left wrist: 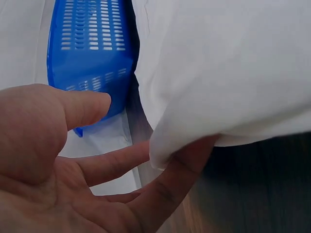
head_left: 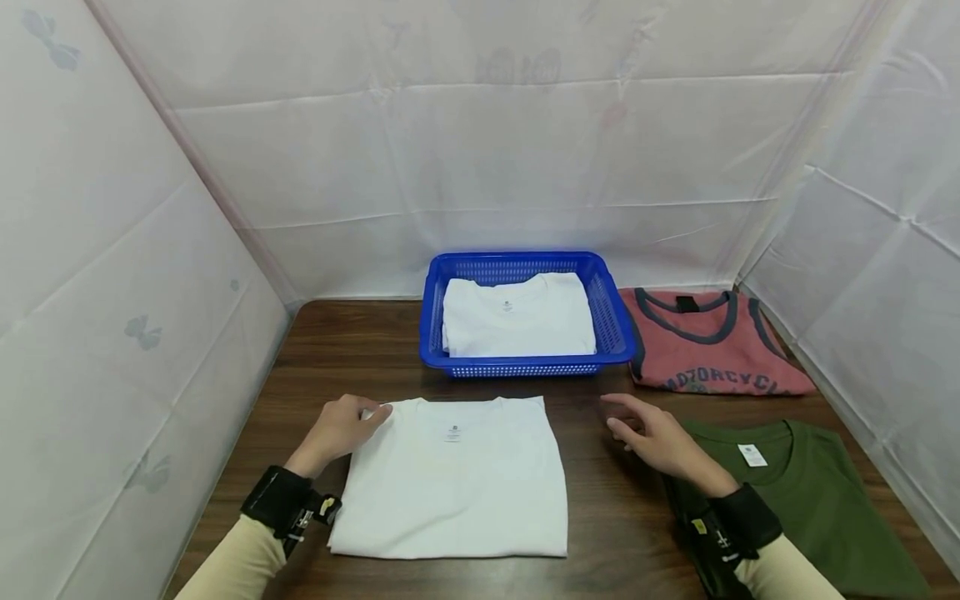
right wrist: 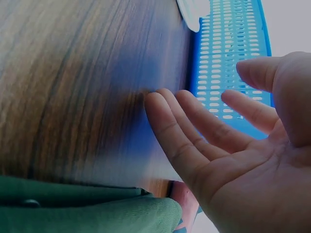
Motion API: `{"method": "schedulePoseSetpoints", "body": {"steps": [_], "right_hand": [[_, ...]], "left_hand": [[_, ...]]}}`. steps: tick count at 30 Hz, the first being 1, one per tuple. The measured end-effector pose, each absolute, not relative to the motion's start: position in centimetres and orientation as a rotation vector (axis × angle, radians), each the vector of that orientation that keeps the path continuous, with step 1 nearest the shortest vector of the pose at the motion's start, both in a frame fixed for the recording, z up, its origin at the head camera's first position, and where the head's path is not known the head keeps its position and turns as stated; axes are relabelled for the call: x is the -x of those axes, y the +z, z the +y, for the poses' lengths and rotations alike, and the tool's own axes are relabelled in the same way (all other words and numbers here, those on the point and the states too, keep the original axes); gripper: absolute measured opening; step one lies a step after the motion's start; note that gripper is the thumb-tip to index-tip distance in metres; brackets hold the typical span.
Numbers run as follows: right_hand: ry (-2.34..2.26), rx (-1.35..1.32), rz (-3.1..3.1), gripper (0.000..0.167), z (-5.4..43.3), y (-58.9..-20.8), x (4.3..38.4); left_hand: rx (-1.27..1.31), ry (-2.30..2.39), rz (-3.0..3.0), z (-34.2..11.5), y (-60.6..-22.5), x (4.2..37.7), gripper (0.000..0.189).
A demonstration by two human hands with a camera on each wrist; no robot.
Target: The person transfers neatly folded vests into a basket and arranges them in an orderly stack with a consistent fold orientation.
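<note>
A folded white T-shirt [head_left: 457, 492] lies on the table, its neckline with a small printed label toward the far side. At its far left corner is my left hand [head_left: 341, 429]. In the left wrist view, some fingers [left wrist: 167, 194] reach under the shirt's edge, while the thumb stands apart from the cloth. My right hand [head_left: 656, 437] is to the right of the shirt, over the wood, with spread, loosely bent fingers and nothing held. The right wrist view shows its palm and the gap between thumb and fingers.
Behind the shirt stands a blue plastic basket [head_left: 525, 367] holding another folded white T-shirt [head_left: 521, 321]. A red printed T-shirt [head_left: 712, 350] lies beside it at the right. Nearer, a green T-shirt [head_left: 817, 508] lies under my right forearm. White sheeting [head_left: 480, 167] encloses the dark wooden table [head_left: 352, 342].
</note>
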State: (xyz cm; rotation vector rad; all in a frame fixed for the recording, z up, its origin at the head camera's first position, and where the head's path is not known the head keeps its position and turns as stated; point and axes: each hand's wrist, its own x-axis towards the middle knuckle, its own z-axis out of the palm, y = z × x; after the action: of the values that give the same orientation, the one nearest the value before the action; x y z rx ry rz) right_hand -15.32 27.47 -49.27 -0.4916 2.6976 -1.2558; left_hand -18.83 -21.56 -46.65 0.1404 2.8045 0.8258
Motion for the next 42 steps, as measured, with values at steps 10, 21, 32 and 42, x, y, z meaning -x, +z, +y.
{"method": "schedulePoseSetpoints", "body": {"steps": [10, 21, 32, 42], "right_hand": [[-1.264, 0.399, 2.640, 0.047, 27.2, -49.3, 15.4], [-1.242, 0.376, 2.649, 0.048, 26.7, -49.3, 15.4], [-1.224, 0.384, 2.686, 0.050, 26.2, -49.2, 15.9], [-1.149, 0.403, 2.761, 0.053, 25.6, -49.3, 16.2]], "left_hand": [[-0.149, 0.904, 2.797, -19.2, -47.0, 18.8, 0.041], [-0.127, 1.010, 2.734, -16.3, -47.8, 19.2, 0.038], [-0.137, 1.075, 2.702, -14.4, -48.0, 19.1, 0.035], [-0.105, 1.126, 2.673, -14.6, -47.8, 18.9, 0.036]]}}
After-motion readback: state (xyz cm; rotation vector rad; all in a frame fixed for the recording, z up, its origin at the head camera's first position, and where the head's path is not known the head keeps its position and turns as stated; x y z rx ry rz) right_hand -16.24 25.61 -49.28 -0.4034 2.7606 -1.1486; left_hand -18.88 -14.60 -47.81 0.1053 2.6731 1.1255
